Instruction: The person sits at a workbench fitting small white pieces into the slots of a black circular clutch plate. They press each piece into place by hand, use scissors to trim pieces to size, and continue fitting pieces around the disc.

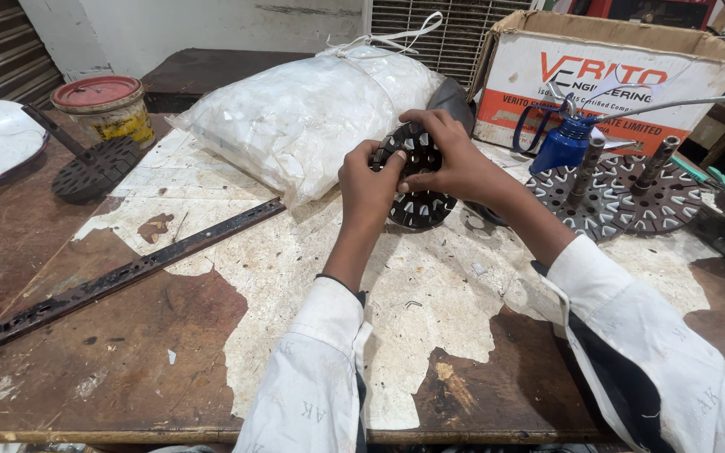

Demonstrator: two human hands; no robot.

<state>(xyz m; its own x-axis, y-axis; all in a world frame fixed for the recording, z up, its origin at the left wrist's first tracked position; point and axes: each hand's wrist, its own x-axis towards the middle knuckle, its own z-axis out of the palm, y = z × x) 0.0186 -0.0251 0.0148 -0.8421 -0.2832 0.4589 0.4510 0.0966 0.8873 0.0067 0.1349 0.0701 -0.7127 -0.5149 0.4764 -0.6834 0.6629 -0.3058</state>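
Both hands hold a round black disc [417,180]. The left hand [368,183] and right hand [446,155] fingers grip its edges. A big white bag [295,113] lies just behind the fingers.

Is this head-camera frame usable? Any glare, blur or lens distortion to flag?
Head view: sharp and evenly lit, both hands, left hand and right hand, crisp on the slotted black disc; mild glare on the white plastic bag; wide-angle bowing along the table edge; shadows soft.
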